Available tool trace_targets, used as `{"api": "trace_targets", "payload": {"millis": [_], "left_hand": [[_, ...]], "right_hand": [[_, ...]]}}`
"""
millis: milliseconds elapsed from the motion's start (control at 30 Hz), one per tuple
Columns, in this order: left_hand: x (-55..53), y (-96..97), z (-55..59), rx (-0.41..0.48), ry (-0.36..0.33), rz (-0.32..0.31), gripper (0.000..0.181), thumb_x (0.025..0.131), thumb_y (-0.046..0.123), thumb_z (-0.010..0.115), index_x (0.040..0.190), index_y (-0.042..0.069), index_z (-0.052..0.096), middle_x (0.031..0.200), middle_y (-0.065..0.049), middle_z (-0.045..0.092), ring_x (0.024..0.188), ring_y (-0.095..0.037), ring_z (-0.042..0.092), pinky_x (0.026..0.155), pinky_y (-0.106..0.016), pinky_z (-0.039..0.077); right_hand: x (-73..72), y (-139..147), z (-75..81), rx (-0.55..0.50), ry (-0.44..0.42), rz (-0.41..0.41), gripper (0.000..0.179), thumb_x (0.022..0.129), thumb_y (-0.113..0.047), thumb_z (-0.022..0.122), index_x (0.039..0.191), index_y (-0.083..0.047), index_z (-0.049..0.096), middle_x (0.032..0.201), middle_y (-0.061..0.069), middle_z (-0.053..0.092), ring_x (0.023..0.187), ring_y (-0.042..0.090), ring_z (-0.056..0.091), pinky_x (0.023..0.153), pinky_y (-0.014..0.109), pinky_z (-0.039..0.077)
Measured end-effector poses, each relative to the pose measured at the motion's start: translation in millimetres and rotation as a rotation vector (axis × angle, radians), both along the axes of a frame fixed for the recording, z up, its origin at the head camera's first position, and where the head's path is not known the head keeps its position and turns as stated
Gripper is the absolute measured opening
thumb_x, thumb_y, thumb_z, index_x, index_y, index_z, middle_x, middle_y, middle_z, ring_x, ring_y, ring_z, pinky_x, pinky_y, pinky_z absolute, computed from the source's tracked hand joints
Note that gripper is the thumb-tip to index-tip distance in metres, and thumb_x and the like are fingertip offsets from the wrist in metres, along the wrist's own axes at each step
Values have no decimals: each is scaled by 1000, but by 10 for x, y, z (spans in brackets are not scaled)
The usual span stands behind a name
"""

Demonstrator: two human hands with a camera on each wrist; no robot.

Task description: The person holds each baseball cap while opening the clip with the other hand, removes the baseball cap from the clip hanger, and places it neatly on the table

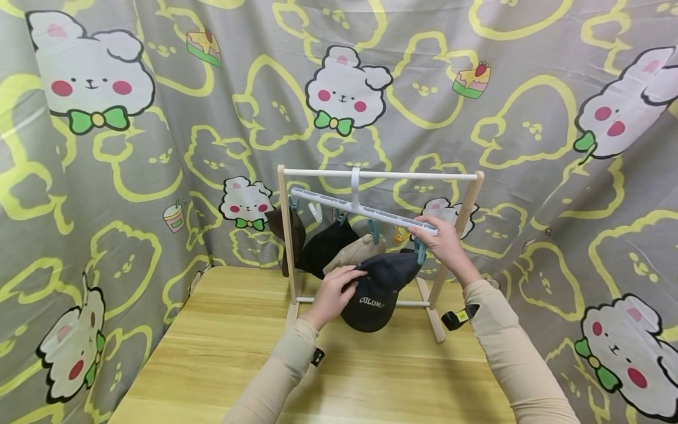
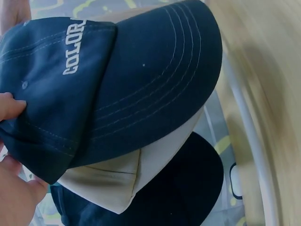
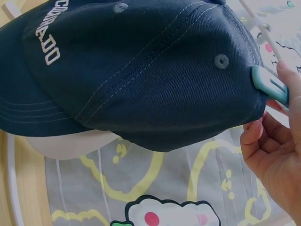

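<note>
A navy cap (image 1: 378,288) with white lettering hangs brim down, its back edge in a teal clip (image 3: 269,84) under the low right end of a white hanger (image 1: 365,210). My left hand (image 1: 332,292) holds the cap's side, fingers on the crown in the left wrist view. My right hand (image 1: 444,242) grips the hanger's low end, its fingers close to the clip and the cap's edge. Behind the navy cap hang a beige cap (image 1: 356,254), a black cap (image 1: 327,246) and a brown cap (image 1: 290,232).
The hanger hooks over the white top bar (image 1: 413,175) of a wooden rack (image 1: 288,247), tilting down to the right. A white clip (image 1: 315,212) and an orange clip (image 1: 401,235) also show below it. The rack stands on a wooden table (image 1: 222,330), with patterned curtains (image 1: 175,147) around it.
</note>
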State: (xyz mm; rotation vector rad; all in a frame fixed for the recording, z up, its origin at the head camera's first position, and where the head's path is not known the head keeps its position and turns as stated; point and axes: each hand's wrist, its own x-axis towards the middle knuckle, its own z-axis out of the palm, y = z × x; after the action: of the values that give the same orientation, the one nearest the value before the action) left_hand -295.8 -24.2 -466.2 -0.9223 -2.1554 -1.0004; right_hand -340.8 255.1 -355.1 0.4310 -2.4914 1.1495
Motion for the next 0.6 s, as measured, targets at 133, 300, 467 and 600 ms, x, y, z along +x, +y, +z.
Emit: {"api": "trace_targets", "payload": {"millis": [133,300,467,600], "left_hand": [[1,3,4,26,3,-1,27,89,3,66,115,12,71,121,-7,68,115,-22,63,100,-37,50],[-5,1,-1,53,41,-1,27,90,1,65,114,11,72,119,-7,68,115,-21,64,101,-35,50],[-18,1,-12,87,111,14,27,88,-3,66,110,11,73,115,-6,70,109,-21,66,96,-33,51],[-21,6,-8,105,156,15,27,87,-4,67,109,11,73,113,-6,70,106,-21,66,93,-32,52]], "right_hand": [[-4,-3,6,0,10,1,39,92,-34,68,117,-5,65,92,18,68,73,20,55,59,25,45],[-9,-3,5,8,25,-10,40,91,-35,68,117,-5,66,90,17,69,71,18,54,58,24,44],[-4,-4,4,-1,13,-13,40,91,-35,69,116,-5,66,87,17,69,66,16,54,55,24,45],[-2,-7,-2,8,17,-21,39,91,-35,68,116,-5,66,89,17,69,70,18,54,57,24,44]]}}
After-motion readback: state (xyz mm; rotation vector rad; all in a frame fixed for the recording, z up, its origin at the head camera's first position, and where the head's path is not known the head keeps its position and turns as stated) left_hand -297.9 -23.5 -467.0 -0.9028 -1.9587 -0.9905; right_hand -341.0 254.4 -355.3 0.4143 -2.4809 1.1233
